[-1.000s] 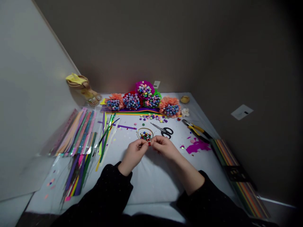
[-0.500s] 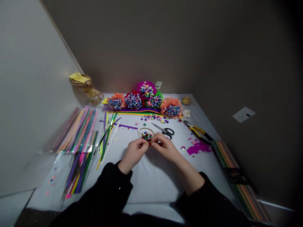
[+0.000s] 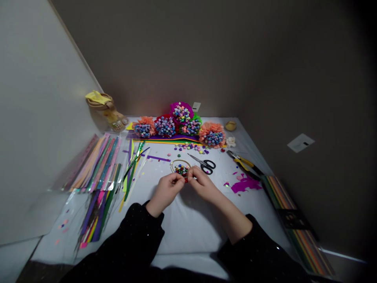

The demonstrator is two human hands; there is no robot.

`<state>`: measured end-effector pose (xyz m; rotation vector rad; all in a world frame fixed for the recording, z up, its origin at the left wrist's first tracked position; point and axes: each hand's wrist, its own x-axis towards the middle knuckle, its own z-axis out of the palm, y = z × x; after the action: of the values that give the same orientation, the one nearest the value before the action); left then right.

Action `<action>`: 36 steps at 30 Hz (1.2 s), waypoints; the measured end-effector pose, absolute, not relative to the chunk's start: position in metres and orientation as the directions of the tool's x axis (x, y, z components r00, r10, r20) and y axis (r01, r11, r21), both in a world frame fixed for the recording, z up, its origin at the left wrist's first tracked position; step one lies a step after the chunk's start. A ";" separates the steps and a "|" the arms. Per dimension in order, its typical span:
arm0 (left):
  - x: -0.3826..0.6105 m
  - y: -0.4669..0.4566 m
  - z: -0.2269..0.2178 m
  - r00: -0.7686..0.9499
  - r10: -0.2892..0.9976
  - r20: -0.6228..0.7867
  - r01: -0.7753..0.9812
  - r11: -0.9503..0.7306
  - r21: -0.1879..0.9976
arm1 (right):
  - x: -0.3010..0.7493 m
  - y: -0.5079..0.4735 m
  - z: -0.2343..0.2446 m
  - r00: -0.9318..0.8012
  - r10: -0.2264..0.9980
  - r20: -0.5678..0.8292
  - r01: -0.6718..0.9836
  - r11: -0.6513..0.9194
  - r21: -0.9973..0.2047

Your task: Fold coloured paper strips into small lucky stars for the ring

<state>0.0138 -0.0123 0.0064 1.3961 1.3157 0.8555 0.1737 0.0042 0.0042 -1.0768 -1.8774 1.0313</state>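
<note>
My left hand (image 3: 166,192) and my right hand (image 3: 202,185) meet fingertip to fingertip above the white table. Between them shows a small shiny red piece (image 3: 186,180), perhaps folded paper; most of it is hidden by the fingers. Both hands are closed in a pinch at it. Just beyond them lies a gold-coloured ring (image 3: 180,160) around a heap of small shiny multicoloured stars (image 3: 181,169). Black-handled scissors (image 3: 206,165) lie beyond my right hand, blades pointing away to the left. Pastel paper stars (image 3: 191,147) are scattered farther back.
Star-filled paper flowers (image 3: 165,127) line the back. On the left are loose paper strips (image 3: 134,177) and packed strips (image 3: 94,165). Yellow-and-black pliers (image 3: 244,162), magenta paper (image 3: 246,183) and a pack of coloured strips (image 3: 281,192) lie right. A tan basket-like item (image 3: 101,101) stands back left.
My hands stay pinched together, the right fingers shifting only slightly around the red piece. The whole view has moved a little; the things on the table lie as before.
</note>
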 end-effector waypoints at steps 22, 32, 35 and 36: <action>0.013 -0.010 0.001 0.150 0.986 -0.069 0.313 0.019 0.950 | 0.167 0.000 0.001 -0.259 0.960 0.105 0.370 0.199 -0.908; 0.014 -0.012 0.008 0.191 0.980 -0.048 0.267 -0.005 0.964 | 0.167 0.001 0.004 -0.258 0.966 -0.023 0.298 0.057 -0.953; 0.014 -0.012 0.007 0.188 0.981 -0.047 0.276 -0.007 0.961 | 0.166 0.000 0.001 -0.218 0.975 0.040 0.335 0.113 -0.935; 0.014 -0.012 0.007 0.186 0.981 -0.048 0.279 -0.006 0.960 | 0.166 0.000 0.000 -0.206 0.977 0.061 0.351 0.132 -0.927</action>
<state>0.0141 -0.0122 0.0066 1.4801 1.2717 0.9016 0.1655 -0.0003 -0.0001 -1.3017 -1.6743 1.0744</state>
